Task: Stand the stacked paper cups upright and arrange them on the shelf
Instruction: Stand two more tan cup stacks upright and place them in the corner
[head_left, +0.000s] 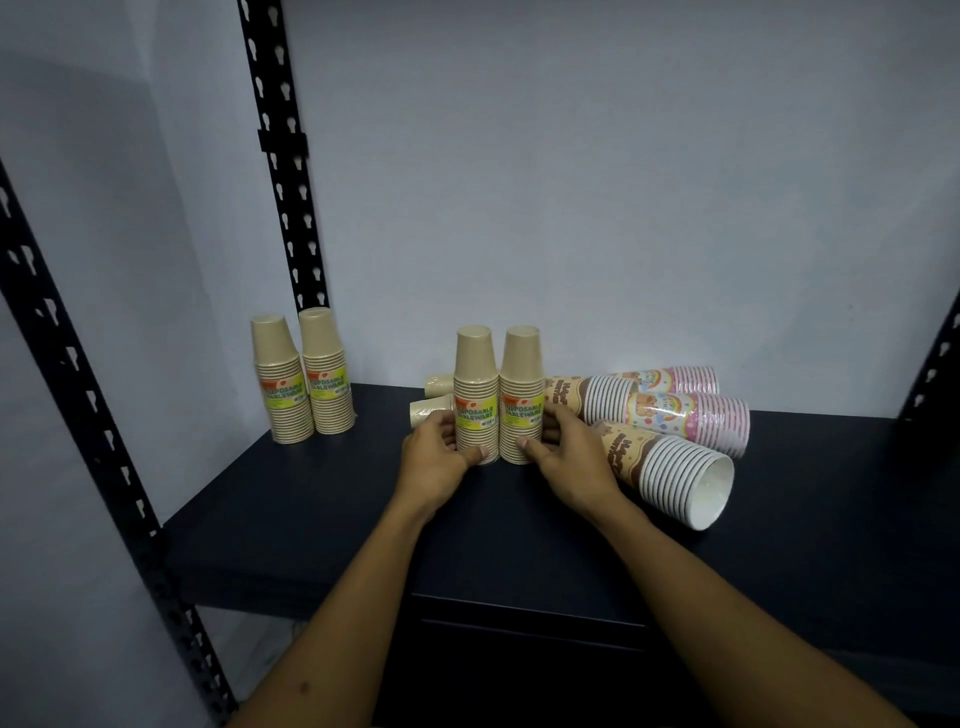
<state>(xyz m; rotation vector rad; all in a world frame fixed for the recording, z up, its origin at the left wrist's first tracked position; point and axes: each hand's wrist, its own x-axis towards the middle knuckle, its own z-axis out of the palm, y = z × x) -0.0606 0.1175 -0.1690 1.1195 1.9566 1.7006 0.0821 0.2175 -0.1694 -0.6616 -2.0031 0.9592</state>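
Head view, dark shelf (291, 514), pale wall (571, 182)

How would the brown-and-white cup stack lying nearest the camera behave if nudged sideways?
The lying cup stack probably rolls in a curve, since it is round and tapered. Likely light: paper cups. The open white mouth could dent if squeezed.

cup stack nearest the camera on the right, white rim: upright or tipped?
Tipped. The brown-print stack lies on its side on the shelf, its open white mouth facing the camera.
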